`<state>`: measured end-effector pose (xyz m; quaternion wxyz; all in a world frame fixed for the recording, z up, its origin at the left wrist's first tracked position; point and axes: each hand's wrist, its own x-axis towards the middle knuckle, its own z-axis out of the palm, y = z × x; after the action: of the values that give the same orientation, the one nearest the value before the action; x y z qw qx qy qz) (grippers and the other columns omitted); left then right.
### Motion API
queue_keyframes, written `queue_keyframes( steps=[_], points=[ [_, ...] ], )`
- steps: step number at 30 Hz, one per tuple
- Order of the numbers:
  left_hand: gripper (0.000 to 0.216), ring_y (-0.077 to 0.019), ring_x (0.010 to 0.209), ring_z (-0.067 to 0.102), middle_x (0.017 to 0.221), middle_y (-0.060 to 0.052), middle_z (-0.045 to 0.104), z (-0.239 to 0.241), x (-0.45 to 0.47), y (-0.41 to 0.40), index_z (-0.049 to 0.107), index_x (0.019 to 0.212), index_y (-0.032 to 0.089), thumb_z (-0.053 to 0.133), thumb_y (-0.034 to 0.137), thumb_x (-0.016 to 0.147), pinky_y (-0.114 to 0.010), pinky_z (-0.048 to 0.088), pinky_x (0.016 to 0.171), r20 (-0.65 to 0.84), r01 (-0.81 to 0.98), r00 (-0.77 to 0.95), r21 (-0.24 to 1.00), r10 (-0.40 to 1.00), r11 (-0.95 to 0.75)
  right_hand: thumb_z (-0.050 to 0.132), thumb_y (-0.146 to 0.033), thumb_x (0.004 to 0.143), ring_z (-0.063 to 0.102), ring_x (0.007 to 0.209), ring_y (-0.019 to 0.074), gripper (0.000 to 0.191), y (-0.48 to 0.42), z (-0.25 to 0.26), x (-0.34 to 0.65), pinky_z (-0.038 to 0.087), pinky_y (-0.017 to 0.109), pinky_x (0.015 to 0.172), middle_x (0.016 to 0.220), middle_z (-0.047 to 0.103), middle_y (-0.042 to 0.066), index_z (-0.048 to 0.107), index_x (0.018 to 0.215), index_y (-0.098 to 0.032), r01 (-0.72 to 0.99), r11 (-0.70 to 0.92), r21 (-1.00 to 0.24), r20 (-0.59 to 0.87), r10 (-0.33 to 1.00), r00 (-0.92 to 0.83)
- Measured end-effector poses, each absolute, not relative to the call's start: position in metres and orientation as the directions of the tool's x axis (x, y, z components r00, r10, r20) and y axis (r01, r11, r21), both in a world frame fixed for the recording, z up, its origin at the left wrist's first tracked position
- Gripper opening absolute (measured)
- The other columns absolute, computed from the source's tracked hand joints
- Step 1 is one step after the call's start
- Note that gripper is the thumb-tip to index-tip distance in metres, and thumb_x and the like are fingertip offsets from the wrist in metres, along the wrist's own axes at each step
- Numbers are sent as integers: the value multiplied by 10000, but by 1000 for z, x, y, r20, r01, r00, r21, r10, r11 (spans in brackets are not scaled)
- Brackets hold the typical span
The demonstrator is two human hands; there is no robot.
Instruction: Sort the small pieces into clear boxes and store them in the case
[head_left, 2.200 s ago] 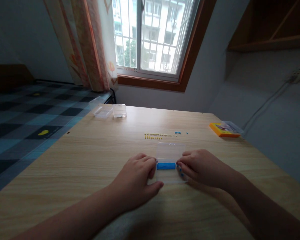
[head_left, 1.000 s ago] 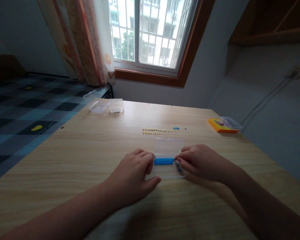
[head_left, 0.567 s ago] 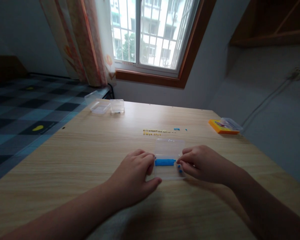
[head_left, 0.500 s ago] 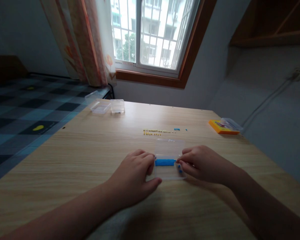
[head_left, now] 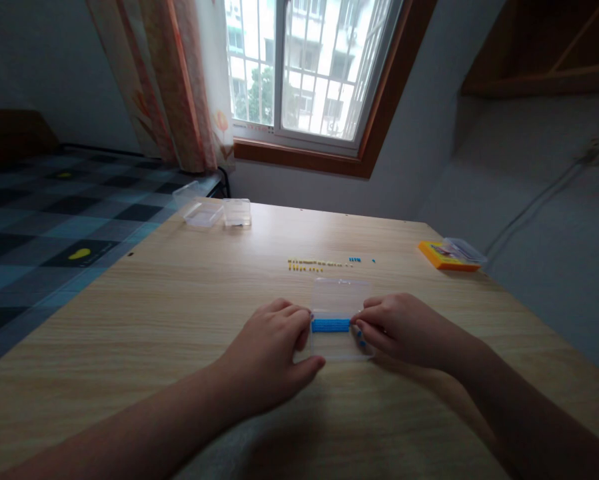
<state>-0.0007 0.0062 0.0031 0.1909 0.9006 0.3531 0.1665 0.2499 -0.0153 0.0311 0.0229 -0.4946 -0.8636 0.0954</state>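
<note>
on the wooden surface (head_left: 179,313), near its front edge, the left hand (head_left: 269,357) curls around the left side of an open clear box (head_left: 339,293), thumb at the near wall. the right hand (head_left: 404,327) presses its fingertips together against the right end of the blue row (head_left: 330,325) of small pieces lying across the box. beyond the box, apart from it, lie lines of tiny yellow pieces (head_left: 306,265).

Orange box (head_left: 447,257) far right; clear boxes (head_left: 205,215) far left.
</note>
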Motion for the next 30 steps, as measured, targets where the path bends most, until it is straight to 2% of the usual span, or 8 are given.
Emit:
queue_keyframes(
  steps=[8,17,23,30],
  points=[
    [309,-259,928,537,852,-14,633,3,0,7,458,723,219,755,293,762,-352,388,778,159,575,693,468,703,-672,491,-229,952,506,623,73,299,-18,35,253,286,224,601,734,635,13,659,721,-141,849,494,-188,-43,859,-510],
    [319,-254,917,538,854,-13,637,2,-1,6,442,714,222,746,305,766,-355,398,793,172,569,696,459,697,-682,548,-158,857,479,591,60,219,-19,38,254,269,218,585,686,608,-1,626,653,-136,830,511,-223,-83,839,-538],
    [304,-256,918,541,871,-20,643,2,-1,7,449,715,223,732,318,771,-357,403,801,171,567,701,454,692,-687,539,-154,868,499,599,68,230,-20,36,251,280,221,588,704,636,6,647,665,-141,834,504,-226,-86,842,-533],
    [303,-260,918,540,865,-22,641,4,-1,6,450,721,224,735,317,769,-355,397,783,169,564,700,466,694,-682,516,-147,898,547,652,98,251,-17,36,251,348,227,623,762,669,27,754,820,-165,786,508,-352,-114,810,-575]
  ],
)
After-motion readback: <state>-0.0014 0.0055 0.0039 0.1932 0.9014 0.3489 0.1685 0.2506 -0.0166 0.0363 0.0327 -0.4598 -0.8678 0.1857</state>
